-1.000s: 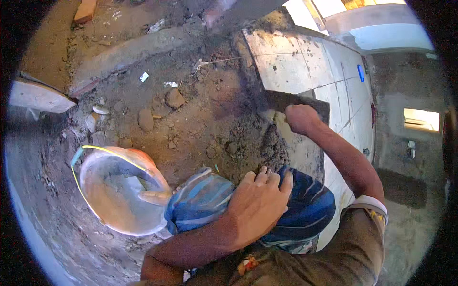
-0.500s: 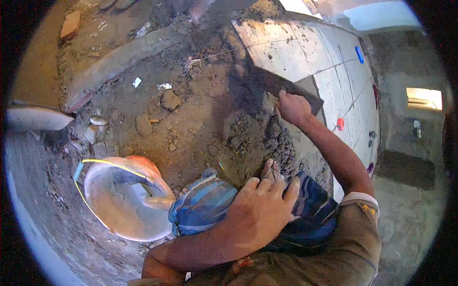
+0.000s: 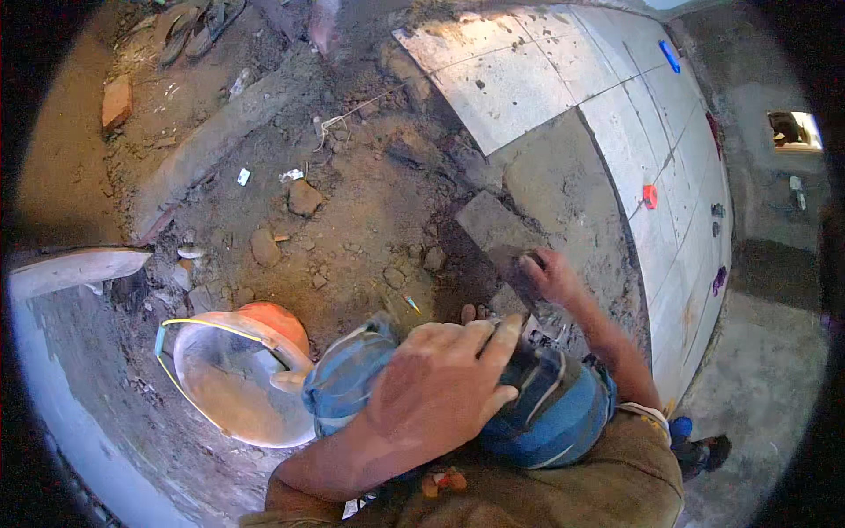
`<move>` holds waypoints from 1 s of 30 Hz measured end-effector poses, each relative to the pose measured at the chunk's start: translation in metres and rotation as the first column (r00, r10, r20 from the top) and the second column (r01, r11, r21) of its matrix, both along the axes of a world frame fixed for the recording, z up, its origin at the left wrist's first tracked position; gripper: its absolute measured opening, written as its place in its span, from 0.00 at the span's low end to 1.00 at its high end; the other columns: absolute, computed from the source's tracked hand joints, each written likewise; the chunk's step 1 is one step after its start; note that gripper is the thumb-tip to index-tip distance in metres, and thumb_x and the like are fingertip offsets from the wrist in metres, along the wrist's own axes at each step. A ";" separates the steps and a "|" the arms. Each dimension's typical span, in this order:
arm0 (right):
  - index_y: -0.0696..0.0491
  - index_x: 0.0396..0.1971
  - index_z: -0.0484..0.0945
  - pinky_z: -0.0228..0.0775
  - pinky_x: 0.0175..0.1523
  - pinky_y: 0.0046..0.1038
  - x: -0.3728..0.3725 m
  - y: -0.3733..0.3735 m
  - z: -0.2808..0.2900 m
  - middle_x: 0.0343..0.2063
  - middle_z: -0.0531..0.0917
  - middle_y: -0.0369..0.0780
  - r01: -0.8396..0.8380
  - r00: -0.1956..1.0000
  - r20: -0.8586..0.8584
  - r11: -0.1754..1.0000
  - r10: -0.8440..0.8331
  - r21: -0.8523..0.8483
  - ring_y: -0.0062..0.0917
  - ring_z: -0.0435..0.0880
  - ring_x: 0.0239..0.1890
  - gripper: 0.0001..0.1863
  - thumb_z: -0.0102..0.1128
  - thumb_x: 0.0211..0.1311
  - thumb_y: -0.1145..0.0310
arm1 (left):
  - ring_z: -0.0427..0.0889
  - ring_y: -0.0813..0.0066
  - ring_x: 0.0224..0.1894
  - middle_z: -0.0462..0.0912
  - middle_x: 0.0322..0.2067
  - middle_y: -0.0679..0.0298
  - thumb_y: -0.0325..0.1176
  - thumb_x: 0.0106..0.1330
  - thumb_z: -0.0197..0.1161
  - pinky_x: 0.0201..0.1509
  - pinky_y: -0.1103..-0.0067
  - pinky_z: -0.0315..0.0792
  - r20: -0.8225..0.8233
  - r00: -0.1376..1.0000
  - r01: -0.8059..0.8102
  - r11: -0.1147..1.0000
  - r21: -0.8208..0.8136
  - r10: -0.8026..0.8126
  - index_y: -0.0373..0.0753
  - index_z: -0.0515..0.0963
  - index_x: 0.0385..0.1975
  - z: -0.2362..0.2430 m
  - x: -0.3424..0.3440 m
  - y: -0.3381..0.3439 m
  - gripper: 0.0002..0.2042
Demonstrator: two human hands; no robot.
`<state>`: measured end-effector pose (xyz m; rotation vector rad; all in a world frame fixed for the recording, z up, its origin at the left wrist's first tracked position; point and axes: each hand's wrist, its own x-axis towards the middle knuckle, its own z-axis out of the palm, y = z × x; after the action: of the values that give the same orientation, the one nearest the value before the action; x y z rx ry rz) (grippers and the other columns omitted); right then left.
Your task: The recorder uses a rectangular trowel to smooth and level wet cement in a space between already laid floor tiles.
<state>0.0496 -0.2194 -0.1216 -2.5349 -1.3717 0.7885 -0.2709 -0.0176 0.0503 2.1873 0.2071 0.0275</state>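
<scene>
My right hand is closed around a flat, grey rectangular float. The float lies against the damp grey mortar bed, just beyond my foot. Its near part is partly hidden by my fingers. White floor tiles border the mortar on its far and right sides. My left hand rests palm down over my knee on the blue checked cloth, fingers stretched out, holding nothing.
At the left stands an orange and white bucket with a yellow handle and a tool inside. Stones and rubble dot the soil. A red object and a blue object lie on the tiles. Sandals are far left.
My right hand has drawn the float back toward my body, leaving more of the smoothed mortar in sight. The view has shifted slightly. My left hand stays on my knee.
</scene>
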 end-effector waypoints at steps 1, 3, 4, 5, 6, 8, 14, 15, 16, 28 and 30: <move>0.60 0.32 0.75 0.70 0.39 0.48 -0.002 0.006 -0.005 0.27 0.79 0.56 -0.001 1.000 -0.009 1.000 0.001 0.003 0.55 0.79 0.33 0.25 0.55 0.71 0.49 | 0.81 0.55 0.52 0.80 0.50 0.53 0.49 0.64 0.65 0.58 0.65 0.73 -0.021 1.000 -0.021 1.000 -0.014 0.021 0.36 0.67 0.66 -0.002 0.001 0.001 0.34; 0.61 0.31 0.74 0.69 0.38 0.49 -0.008 0.026 -0.013 0.25 0.78 0.57 0.087 0.996 -0.036 0.993 -0.084 0.083 0.56 0.79 0.32 0.25 0.57 0.70 0.49 | 0.80 0.54 0.52 0.80 0.50 0.52 0.49 0.64 0.66 0.58 0.65 0.73 -0.028 0.998 -0.048 0.999 0.000 0.048 0.36 0.67 0.66 0.000 0.002 -0.002 0.34; 0.61 0.31 0.74 0.69 0.38 0.49 -0.009 0.039 -0.018 0.25 0.78 0.57 0.073 0.996 -0.054 0.993 -0.068 0.094 0.56 0.79 0.32 0.25 0.57 0.70 0.49 | 0.80 0.54 0.52 0.80 0.50 0.52 0.49 0.64 0.66 0.58 0.65 0.73 -0.030 0.996 -0.079 0.997 0.016 0.079 0.36 0.66 0.67 0.004 0.002 -0.005 0.35; 0.61 0.31 0.74 0.69 0.37 0.50 -0.008 0.048 -0.027 0.25 0.78 0.57 0.071 0.997 -0.052 0.981 -0.063 0.180 0.56 0.78 0.32 0.25 0.58 0.70 0.49 | 0.80 0.54 0.52 0.80 0.50 0.52 0.49 0.64 0.66 0.58 0.65 0.73 -0.038 0.996 -0.081 0.997 0.021 0.081 0.36 0.66 0.67 0.001 0.005 -0.006 0.35; 0.61 0.30 0.74 0.68 0.37 0.50 -0.005 0.056 -0.035 0.25 0.78 0.58 0.070 0.997 -0.052 0.962 -0.058 0.265 0.57 0.78 0.32 0.25 0.58 0.69 0.49 | 0.80 0.54 0.52 0.80 0.50 0.52 0.49 0.64 0.66 0.58 0.64 0.73 -0.027 0.995 -0.095 0.995 0.027 0.096 0.37 0.66 0.67 -0.001 0.007 -0.007 0.35; 0.61 0.30 0.75 0.69 0.38 0.50 -0.002 0.071 -0.049 0.26 0.78 0.58 0.093 0.995 -0.062 0.963 -0.079 0.253 0.57 0.79 0.32 0.25 0.58 0.69 0.49 | 0.80 0.54 0.53 0.80 0.50 0.53 0.49 0.64 0.66 0.58 0.64 0.73 -0.026 0.993 -0.112 0.992 0.056 0.113 0.37 0.66 0.67 0.004 0.011 -0.009 0.35; 0.63 0.32 0.77 0.73 0.40 0.51 0.005 0.156 -0.090 0.30 0.82 0.59 0.118 0.993 -0.046 0.907 -0.108 0.404 0.57 0.82 0.36 0.27 0.55 0.70 0.48 | 0.80 0.51 0.54 0.79 0.52 0.51 0.50 0.66 0.64 0.61 0.63 0.73 -0.194 0.977 -0.069 0.994 0.079 0.083 0.39 0.66 0.68 0.018 0.031 -0.021 0.34; 0.63 0.32 0.77 0.73 0.40 0.51 0.000 0.165 -0.091 0.30 0.82 0.59 0.135 0.991 -0.055 0.903 -0.123 0.408 0.57 0.82 0.36 0.27 0.55 0.70 0.48 | 0.79 0.50 0.54 0.79 0.53 0.51 0.51 0.65 0.65 0.61 0.63 0.73 -0.206 0.974 -0.079 0.993 0.091 0.097 0.39 0.66 0.67 0.015 0.035 -0.021 0.34; 0.63 0.31 0.77 0.73 0.40 0.51 -0.005 0.177 -0.089 0.30 0.82 0.59 0.163 0.987 -0.064 0.903 -0.151 0.397 0.57 0.82 0.36 0.27 0.55 0.70 0.48 | 0.79 0.49 0.55 0.79 0.54 0.50 0.51 0.65 0.65 0.61 0.63 0.73 -0.215 0.970 -0.093 0.990 0.110 0.115 0.39 0.66 0.67 0.014 0.039 -0.020 0.34; 0.57 0.35 0.80 0.68 0.27 0.26 -0.002 0.007 0.009 0.20 0.78 0.35 0.488 0.677 -0.669 0.867 -0.306 0.097 0.20 0.77 0.20 0.23 0.54 0.72 0.49 | 0.81 0.50 0.49 0.81 0.48 0.50 0.47 0.62 0.68 0.56 0.63 0.74 -0.204 0.968 -0.117 0.981 0.155 0.148 0.35 0.70 0.64 0.015 0.043 -0.023 0.33; 0.57 0.38 0.81 0.64 0.23 0.24 0.013 -0.042 0.008 0.19 0.78 0.35 0.665 0.397 -0.818 0.745 -0.415 -0.056 0.20 0.75 0.16 0.21 0.56 0.71 0.51 | 0.81 0.50 0.50 0.81 0.49 0.50 0.47 0.62 0.68 0.56 0.63 0.74 -0.211 0.970 -0.090 0.982 0.163 0.124 0.36 0.70 0.64 0.015 0.047 -0.023 0.33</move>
<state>0.0627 -0.2614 -0.1139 -1.7641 -0.2531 1.2236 -0.2237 -0.0407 0.0657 2.3287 0.4626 -0.1440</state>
